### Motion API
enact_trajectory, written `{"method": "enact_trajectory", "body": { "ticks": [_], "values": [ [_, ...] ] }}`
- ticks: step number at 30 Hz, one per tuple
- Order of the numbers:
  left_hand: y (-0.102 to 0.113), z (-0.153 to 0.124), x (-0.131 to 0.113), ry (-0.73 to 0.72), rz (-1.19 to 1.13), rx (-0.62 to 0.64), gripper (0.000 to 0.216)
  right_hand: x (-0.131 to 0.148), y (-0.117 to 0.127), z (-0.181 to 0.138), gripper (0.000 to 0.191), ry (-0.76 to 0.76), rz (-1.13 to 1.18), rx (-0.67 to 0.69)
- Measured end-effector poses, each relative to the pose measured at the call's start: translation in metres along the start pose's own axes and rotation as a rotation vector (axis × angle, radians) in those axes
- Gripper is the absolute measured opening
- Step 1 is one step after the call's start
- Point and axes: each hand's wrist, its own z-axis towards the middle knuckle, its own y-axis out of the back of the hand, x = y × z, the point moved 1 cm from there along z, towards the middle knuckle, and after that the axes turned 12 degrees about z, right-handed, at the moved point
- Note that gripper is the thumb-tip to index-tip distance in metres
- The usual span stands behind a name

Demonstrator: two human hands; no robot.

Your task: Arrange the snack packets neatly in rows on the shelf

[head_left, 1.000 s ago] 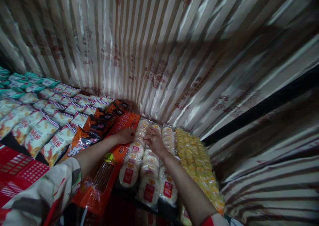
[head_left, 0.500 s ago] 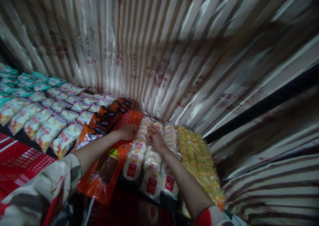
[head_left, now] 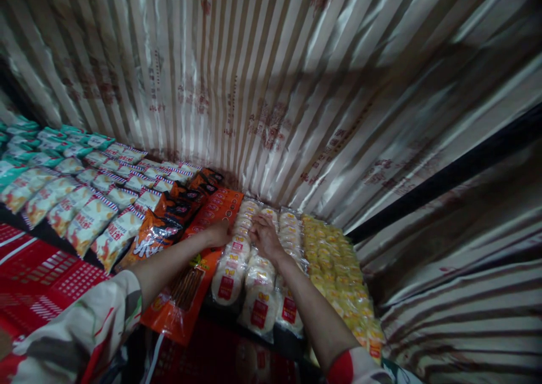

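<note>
My left hand (head_left: 219, 233) rests at the right edge of a long orange bag (head_left: 201, 285) with brown sticks pictured on it, beside a row of packaged white round crackers (head_left: 227, 282). Its fingers are dim and partly hidden. My right hand (head_left: 265, 237), fingers bent in, touches the upper part of the middle row of crackers (head_left: 259, 308). Whether a packet is pinched in it is not visible. A third row of crackers (head_left: 289, 310) runs along the right of my right forearm.
Yellow-wrapped snacks (head_left: 334, 265) stand in rows at the right. Leftward are orange-black bags (head_left: 158, 231), white snack bags (head_left: 91, 223) and green bags (head_left: 48, 155). A striped curtain (head_left: 237, 90) hangs behind, a dark bar (head_left: 444, 175) crosses it, and red crates (head_left: 46, 274) sit in front.
The view has shifted slightly, with the left-hand snack bags now a little lower and farther right. My left hand has edged rightward and down; my right hand is nearly where it was.
</note>
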Motion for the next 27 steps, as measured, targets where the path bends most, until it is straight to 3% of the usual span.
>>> {"method": "enact_trajectory", "body": {
  "ticks": [7, 17, 27],
  "values": [
    [-0.004, 0.001, 0.003, 0.008, -0.064, -0.017, 0.012, -0.001, -0.001, -0.001, 0.012, 0.01, -0.021, -0.002],
    [-0.011, 0.006, -0.001, 0.117, -0.098, -0.121, 0.026, 0.0, -0.003, -0.002, 0.011, 0.021, -0.031, -0.025],
    [-0.014, 0.006, 0.001, 0.068, -0.211, -0.154, 0.026, -0.001, -0.003, -0.003, 0.013, 0.003, -0.039, -0.014]
  ]
}}
